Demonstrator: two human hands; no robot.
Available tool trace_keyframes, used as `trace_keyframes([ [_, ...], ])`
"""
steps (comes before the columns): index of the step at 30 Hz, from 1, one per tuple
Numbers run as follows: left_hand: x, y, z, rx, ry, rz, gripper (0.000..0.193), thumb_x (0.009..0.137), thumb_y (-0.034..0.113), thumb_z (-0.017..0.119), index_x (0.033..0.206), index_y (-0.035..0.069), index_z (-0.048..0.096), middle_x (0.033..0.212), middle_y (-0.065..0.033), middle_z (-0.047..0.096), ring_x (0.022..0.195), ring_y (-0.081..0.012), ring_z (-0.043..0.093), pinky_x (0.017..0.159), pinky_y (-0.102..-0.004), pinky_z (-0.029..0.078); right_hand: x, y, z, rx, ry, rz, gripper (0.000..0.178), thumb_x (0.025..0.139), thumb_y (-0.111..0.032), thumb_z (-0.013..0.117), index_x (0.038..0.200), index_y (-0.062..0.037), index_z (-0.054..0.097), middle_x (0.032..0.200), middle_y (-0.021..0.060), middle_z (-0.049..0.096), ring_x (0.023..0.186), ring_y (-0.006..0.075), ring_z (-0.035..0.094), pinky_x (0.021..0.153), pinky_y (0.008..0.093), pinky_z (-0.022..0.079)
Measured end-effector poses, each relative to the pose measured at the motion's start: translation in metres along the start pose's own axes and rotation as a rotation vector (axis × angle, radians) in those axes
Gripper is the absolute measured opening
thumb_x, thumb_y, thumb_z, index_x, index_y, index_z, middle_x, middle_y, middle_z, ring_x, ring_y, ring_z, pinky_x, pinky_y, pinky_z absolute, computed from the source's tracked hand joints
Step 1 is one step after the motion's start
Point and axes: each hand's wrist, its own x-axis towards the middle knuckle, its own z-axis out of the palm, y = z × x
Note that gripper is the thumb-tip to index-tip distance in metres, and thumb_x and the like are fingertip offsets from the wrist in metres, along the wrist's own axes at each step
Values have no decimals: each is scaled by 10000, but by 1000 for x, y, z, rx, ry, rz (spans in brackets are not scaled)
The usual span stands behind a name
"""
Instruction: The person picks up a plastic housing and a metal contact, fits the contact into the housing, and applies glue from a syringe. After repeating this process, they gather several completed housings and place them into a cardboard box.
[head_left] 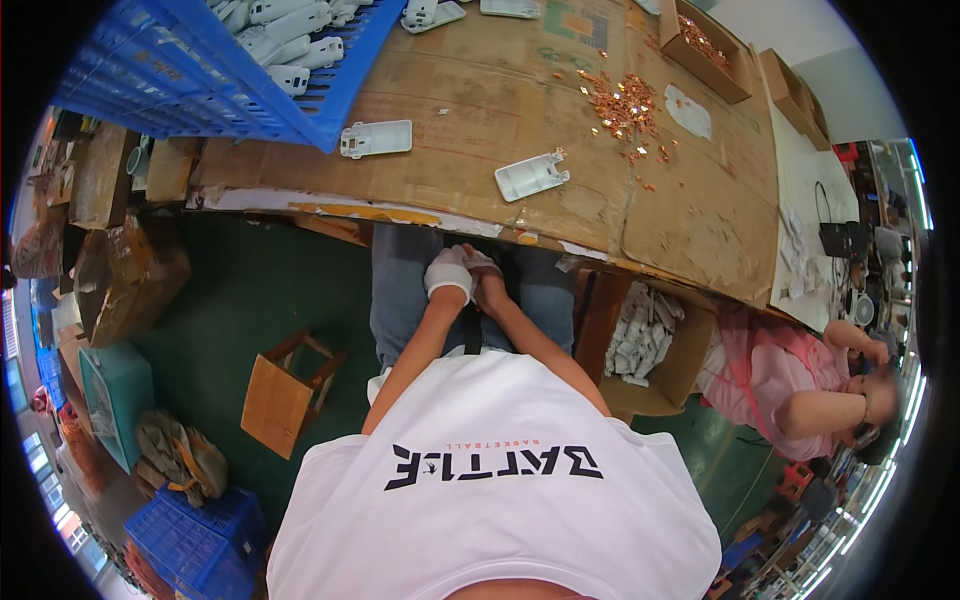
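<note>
Open brown cardboard box of white parts under the table's right edge, shallow brown cardboard boxes at the table's far right corner, worn brown cartons on the floor at left.

The scene is evenly and brightly lit from overhead, and only soft shadow is cast beneath the bench edge. Strong daylight glare is seen at the right rim, where detail is washed out. Straight edges are bent by fisheye distortion, black corners frame the circle, and the periphery is slightly blurred.
</note>
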Motion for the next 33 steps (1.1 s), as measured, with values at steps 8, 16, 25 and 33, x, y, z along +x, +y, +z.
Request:
trace_keyframes([
  [8, 7, -12, 25, 108, -45, 340, 208, 889, 165, 485, 969, 93, 662, 1002, -172, 663, 919, -366, 633, 804, -445, 513, 13, 2, -17, -18, 41, 15, 331, 932, -209, 557, 1240, -89, 546, 1083, 63, 623, 1002, 176, 594, 918, 297, 451],
  [16, -21, -2, 2, 154, -13, 119, 216, 879, 112, 506, 1065, 38, 586, 1044, -205, 608, 894, -366, 647, 761, -431, 540, -1, -7, 17, -618, 40, 98, 298, 937, -248, 557, 1155, -71, 659, 1015, 56, 686, 901, 168, 649, 759, 325, 514],
  [25, -24, 6, 0, 17, 60, 228, 223, 860, 100, 488, 1028, 27, 615, 1075, -215, 597, 927, -389, 621, 781, -445, 520, 16, -33, 13, -1708, -209, -238, 228, 830, -281, 608, 892, -70, 669, 923, 158, 684, 837, 293, 664, 701, 383, 497],
  [33, -12, -12, 5, 71, -300, 191, 230, 838, 144, 548, 998, 30, 668, 1035, -218, 670, 958, -354, 660, 812, -435, 538, 54, 29, -20, -918, 203, 197, 125, 840, -187, 624, 786, -92, 685, 791, 10, 668, 747, 144, 632, 575, 374, 493],
])
